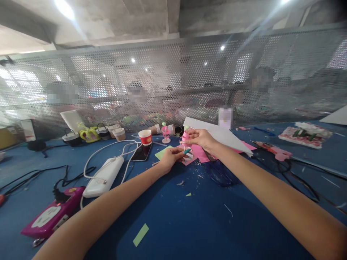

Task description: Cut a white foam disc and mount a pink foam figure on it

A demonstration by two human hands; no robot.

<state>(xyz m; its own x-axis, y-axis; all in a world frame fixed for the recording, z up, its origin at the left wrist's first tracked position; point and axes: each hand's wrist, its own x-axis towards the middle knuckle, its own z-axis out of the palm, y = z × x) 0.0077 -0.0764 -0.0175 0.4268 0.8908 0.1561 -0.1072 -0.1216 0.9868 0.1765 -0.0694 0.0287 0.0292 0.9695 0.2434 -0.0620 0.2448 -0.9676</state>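
My right hand (pixel 199 139) pinches a small pink paper figure (pixel 185 136) with a pale green top, near the middle of the view. Just below and left of it, my left hand (pixel 172 159) has its fingers pressed together at the figure's lower part, beside a striped piece (pixel 188 155). A teal tip shows at the left hand's fingers; whether it is a nail or an object I cannot tell. Pink paper (pixel 200 153) lies under and beside the hands. A similar pink figure (pixel 166 133) stands upright on a round white base, left of the held one.
A red and white cup (pixel 145 137) stands by a black phone (pixel 141 153). White (pixel 104 177) and magenta (pixel 54 211) power devices with cables lie left. White sheets (pixel 217 133), blue scissors-like handles (pixel 222 174) and a pink glue gun (pixel 279 151) lie right. A perforated metal screen (pixel 162 79) rises behind.
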